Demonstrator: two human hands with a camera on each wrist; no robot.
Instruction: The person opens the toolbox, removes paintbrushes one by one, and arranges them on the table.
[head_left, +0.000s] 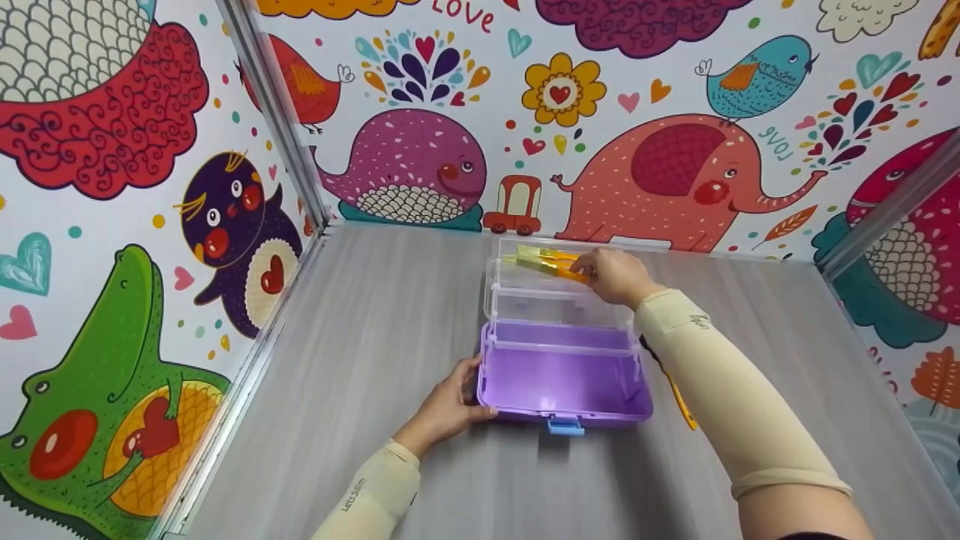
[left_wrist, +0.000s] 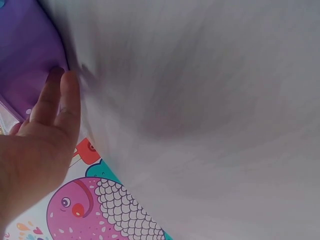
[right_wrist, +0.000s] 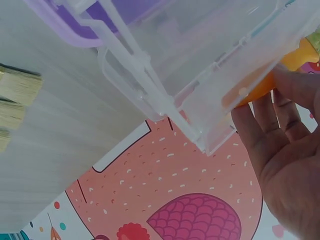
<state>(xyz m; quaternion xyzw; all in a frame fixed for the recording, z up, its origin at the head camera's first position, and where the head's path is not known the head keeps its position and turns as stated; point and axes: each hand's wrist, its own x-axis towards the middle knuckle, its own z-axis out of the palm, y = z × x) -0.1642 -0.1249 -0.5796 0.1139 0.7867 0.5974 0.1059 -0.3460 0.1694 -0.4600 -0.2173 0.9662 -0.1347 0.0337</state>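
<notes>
Head view: a grey wood-grain table (head_left: 375, 315) bears an open purple plastic box (head_left: 562, 375) with clear plastic trays (head_left: 517, 279); the left hand (head_left: 448, 406), fingers fairly straight, touches the box's left side; the right hand (head_left: 619, 276) pinches orange-handled, pale-bristled brushes (head_left: 568, 273) at the rearmost tray.

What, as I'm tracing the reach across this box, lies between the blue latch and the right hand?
The head view shows the purple base and clear trays between the blue latch and right hand.

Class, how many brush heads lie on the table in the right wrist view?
3 at the left edge: upper brush head, middle brush head, lower brush head. Others may be out of frame.
</notes>
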